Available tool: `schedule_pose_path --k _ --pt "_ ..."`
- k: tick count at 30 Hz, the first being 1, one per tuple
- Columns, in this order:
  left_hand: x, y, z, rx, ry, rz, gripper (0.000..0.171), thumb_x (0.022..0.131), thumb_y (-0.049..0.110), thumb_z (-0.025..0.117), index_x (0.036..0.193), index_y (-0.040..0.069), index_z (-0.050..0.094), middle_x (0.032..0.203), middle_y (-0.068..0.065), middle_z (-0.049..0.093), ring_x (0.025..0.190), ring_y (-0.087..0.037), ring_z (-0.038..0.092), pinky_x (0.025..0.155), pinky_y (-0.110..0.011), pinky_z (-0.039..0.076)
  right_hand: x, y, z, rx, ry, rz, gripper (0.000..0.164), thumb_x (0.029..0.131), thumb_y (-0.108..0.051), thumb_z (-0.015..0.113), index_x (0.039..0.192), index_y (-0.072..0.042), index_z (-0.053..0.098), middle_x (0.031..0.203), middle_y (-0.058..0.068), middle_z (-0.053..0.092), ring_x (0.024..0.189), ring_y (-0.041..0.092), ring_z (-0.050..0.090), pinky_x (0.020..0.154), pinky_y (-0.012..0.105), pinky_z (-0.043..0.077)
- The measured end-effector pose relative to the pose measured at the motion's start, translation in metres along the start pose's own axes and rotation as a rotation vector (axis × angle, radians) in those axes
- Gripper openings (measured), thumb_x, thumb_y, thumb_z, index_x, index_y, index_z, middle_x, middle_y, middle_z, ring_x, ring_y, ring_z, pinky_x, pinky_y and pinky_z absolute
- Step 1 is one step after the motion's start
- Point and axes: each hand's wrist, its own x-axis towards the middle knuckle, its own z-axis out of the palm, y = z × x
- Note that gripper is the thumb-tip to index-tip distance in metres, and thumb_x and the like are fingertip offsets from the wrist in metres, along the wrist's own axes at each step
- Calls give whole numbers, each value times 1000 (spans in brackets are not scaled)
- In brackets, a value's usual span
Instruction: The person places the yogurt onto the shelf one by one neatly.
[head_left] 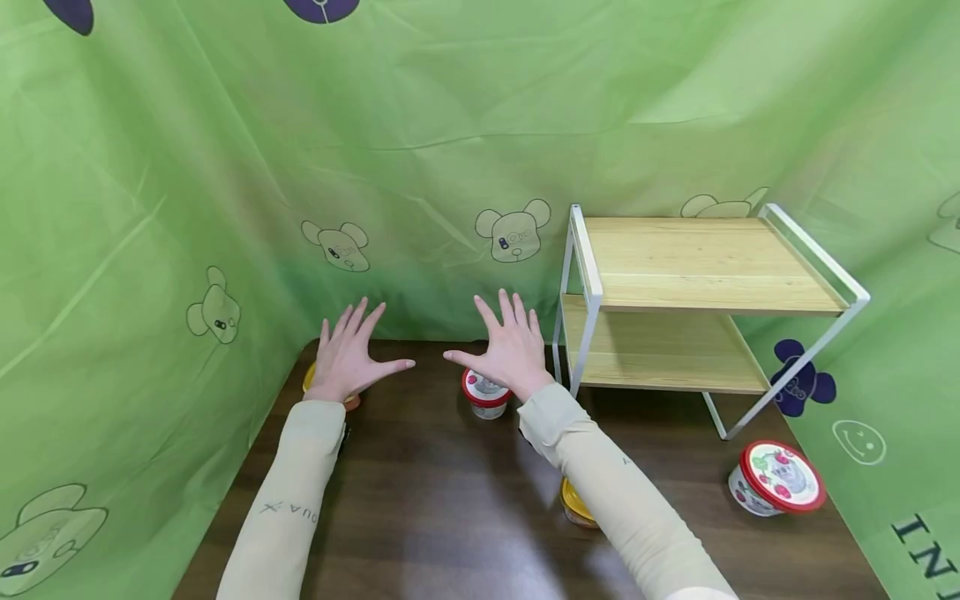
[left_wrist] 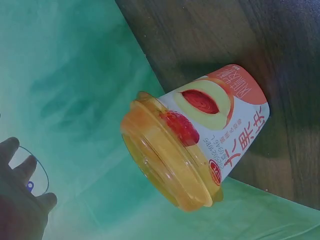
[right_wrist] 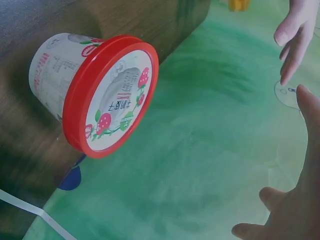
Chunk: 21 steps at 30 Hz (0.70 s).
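Note:
Both hands hover over the dark table with fingers spread and hold nothing. My left hand [head_left: 347,357] is near the table's back left corner. Mostly hidden behind it in the head view is a cup with a yellow lid [head_left: 309,377]; the left wrist view shows the peach printed on this cup [left_wrist: 210,120]. My right hand [head_left: 510,348] is raised left of the shelf. Below it stands a white tub with a red lid [head_left: 489,398], partly covered by the hand. Strawberries decorate this tub [right_wrist: 112,100] in the right wrist view.
A two-tier wooden shelf [head_left: 705,258] with a white metal frame stands at the back right. Another red-lidded tub [head_left: 780,479] sits in front of it. A second yellow-lidded cup [head_left: 576,504] is partly hidden by the right forearm. Green cloth [head_left: 420,125] surrounds the table.

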Motion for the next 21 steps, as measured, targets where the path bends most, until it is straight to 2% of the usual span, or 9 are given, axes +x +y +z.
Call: schedule_pose_path --k 8,14,21 --pt "-7 0 4 -4 -9 -4 118 70 92 59 161 21 33 164 -16 28 146 -43 29 114 -71 18 0 1 -2 16 21 6 108 78 -90 50 162 -25 30 163 17 27 151 38 18 121 53 16" --pt "-13 -1 8 -36 2 -8 117 70 91 59 160 20 35 162 -16 31 144 -44 32 113 -70 21 -2 2 -6 62 27 -1 102 82 -84 54 158 -17 37 160 18 34 149 39 24 121 52 20" --pt "-15 -2 8 -71 20 -10 116 71 89 62 158 17 38 160 -17 34 142 -44 34 113 -69 23 -4 6 -10 112 33 -17 100 85 -80 55 158 -13 37 158 18 36 148 38 27 121 51 22"
